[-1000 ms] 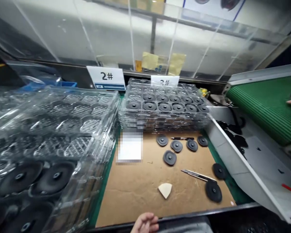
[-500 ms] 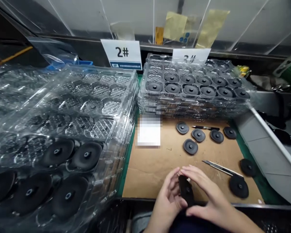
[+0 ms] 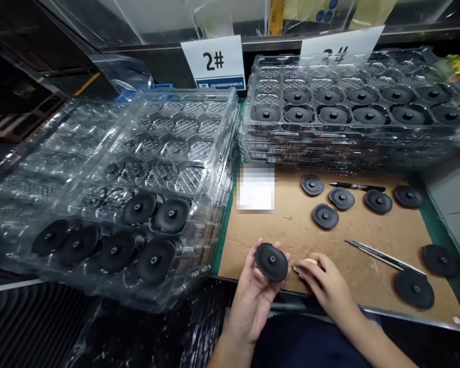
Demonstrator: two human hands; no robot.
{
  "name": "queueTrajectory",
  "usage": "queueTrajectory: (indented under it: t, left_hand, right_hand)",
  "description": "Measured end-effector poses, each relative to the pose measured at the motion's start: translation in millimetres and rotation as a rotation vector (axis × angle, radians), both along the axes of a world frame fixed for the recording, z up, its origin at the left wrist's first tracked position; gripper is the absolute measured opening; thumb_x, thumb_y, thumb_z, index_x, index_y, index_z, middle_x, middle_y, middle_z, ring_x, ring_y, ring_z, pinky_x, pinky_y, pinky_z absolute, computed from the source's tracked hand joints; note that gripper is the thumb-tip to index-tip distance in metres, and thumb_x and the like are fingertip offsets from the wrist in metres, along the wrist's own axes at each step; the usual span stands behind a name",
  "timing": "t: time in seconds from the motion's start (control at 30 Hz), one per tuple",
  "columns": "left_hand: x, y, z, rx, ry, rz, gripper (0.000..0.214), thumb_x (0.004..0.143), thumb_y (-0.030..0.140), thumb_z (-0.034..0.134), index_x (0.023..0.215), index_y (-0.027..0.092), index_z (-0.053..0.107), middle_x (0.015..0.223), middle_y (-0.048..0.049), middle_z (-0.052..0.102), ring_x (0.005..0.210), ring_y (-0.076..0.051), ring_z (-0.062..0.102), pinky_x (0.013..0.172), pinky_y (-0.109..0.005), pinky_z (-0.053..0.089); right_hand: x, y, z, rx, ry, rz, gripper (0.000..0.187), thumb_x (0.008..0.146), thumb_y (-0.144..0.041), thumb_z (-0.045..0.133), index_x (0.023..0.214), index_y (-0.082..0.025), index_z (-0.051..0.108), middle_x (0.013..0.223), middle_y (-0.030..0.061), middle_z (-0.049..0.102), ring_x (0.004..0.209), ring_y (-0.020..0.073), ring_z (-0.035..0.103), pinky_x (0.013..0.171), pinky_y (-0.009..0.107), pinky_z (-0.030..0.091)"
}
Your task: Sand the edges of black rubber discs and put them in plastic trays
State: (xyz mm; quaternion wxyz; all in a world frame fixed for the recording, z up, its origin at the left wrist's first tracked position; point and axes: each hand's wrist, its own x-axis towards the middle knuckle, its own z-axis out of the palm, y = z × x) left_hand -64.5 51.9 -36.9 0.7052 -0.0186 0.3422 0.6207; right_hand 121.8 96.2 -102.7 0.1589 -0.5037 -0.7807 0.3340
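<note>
My left hand holds a black rounded disc-like part, its small central stud facing up. The fingers support it from below and at the rim. Just to the right, apart from this part, my right hand is closed with its fingertips together. Something pale shows at those fingertips, too small to make out. Several similar black parts lie on the brown cardboard beyond my hands. Another black part sits to the right of my right hand, by the end of a slim tweezers-like tool.
On the left, stacked clear plastic trays hold black parts in their near pockets. A second tray stack stands at the back, below a "3#" sign. A "2#" sign and a black pen are also there.
My hands have separated. The black part, earlier tilted between both hands, now lies face up in my left hand. My right hand has moved away and closed. The view has shifted left.
</note>
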Motion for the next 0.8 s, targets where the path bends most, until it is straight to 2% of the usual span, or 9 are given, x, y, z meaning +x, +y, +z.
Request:
queueTrajectory:
  t: [0.1,0.2,0.27,0.37,0.43,0.5,0.57,0.67,0.8]
  left_hand:
    - [5,-3,4.0,0.029,0.023,-0.001,0.058,0.072,0.037,0.070,0.125,0.027,0.047,0.136,-0.0130,0.050,0.121,-0.033,0.051,0.103,-0.044,0.038]
    - [9,-6,8.8,0.035,0.049,-0.033,0.061,0.073,0.035,0.069,0.128,0.027,0.044,0.135,-0.0139,0.051,0.121,-0.033,0.051,0.104,-0.045,0.036]
    - [13,-7,12.2,0.037,0.084,-0.052,0.065,0.072,0.035,0.071,0.130,0.026,0.044,0.136,-0.0144,0.050,0.121,-0.033,0.051,0.105,-0.046,0.035]
    - [22,-8,17.4,0.054,0.135,-0.070,0.068,0.067,0.035,0.075,0.128,0.023,0.048,0.137,-0.0144,0.049,0.120,-0.033,0.051,0.104,-0.044,0.037]
    - [29,-8,21.1,0.063,0.167,-0.083,0.070,0.065,0.036,0.077,0.128,0.022,0.049,0.135,-0.0136,0.051,0.120,-0.031,0.051,0.102,-0.040,0.039]
    - [34,-8,25.0,0.057,0.199,-0.108,0.069,0.064,0.035,0.078,0.127,0.022,0.051,0.128,-0.0121,0.057,0.118,-0.029,0.053,0.100,-0.036,0.041]
    - [36,-9,28.9,0.044,0.214,-0.127,0.066,0.062,0.030,0.080,0.122,0.023,0.055,0.121,-0.0093,0.062,0.114,-0.028,0.056,0.096,-0.034,0.045]
    - [38,-11,34.6,0.025,0.235,-0.096,0.065,0.058,0.024,0.082,0.118,0.026,0.059,0.117,-0.0053,0.064,0.108,-0.027,0.060,0.090,-0.032,0.049]
    - [44,-12,41.4,0.080,0.303,-0.147,0.068,0.059,0.034,0.081,0.122,0.023,0.057,0.113,-0.0078,0.066,0.113,-0.027,0.057,0.099,-0.035,0.043]
  right_hand:
    - [-1,-8,-0.4,-0.033,0.076,0.037,0.022,0.090,-0.030,0.047,0.104,-0.026,0.063,0.090,0.0036,0.063,0.085,0.0160,0.062,0.076,0.027,0.051]
    - [7,-1,14.1,-0.053,0.123,-0.012,0.023,0.090,-0.031,0.048,0.107,-0.023,0.060,0.098,0.0047,0.066,0.086,0.0158,0.063,0.071,0.025,0.052]
    - [12,8,36.3,-0.060,0.147,-0.059,0.023,0.090,-0.032,0.048,0.107,-0.021,0.059,0.102,0.0050,0.066,0.088,0.0159,0.063,0.071,0.024,0.052]
    - [10,17,83.0,-0.031,0.237,-0.097,0.023,0.089,-0.031,0.050,0.109,-0.023,0.058,0.106,0.0039,0.065,0.093,0.0162,0.062,0.075,0.025,0.050]
    - [1,15,111.4,0.071,0.339,-0.042,0.026,0.089,-0.026,0.051,0.114,-0.023,0.056,0.108,0.0043,0.063,0.096,0.0172,0.059,0.079,0.027,0.047]
    - [-9,7,129.6,0.215,0.423,0.061,0.029,0.088,-0.018,0.049,0.117,-0.021,0.054,0.105,0.0057,0.064,0.093,0.0177,0.057,0.081,0.031,0.045]
    - [-16,-3,137.7,0.257,0.462,0.178,0.030,0.087,-0.010,0.046,0.115,-0.017,0.053,0.098,0.0061,0.064,0.086,0.0163,0.056,0.077,0.031,0.043]
    - [-17,-9,140.9,0.179,0.449,0.330,0.028,0.085,-0.005,0.045,0.109,-0.015,0.055,0.089,0.0041,0.064,0.078,0.0137,0.054,0.070,0.029,0.041]
    - [-13,-9,141.6,0.346,0.461,0.233,0.024,0.086,-0.008,0.046,0.106,-0.013,0.057,0.085,0.0059,0.063,0.073,0.0154,0.052,0.069,0.032,0.039]
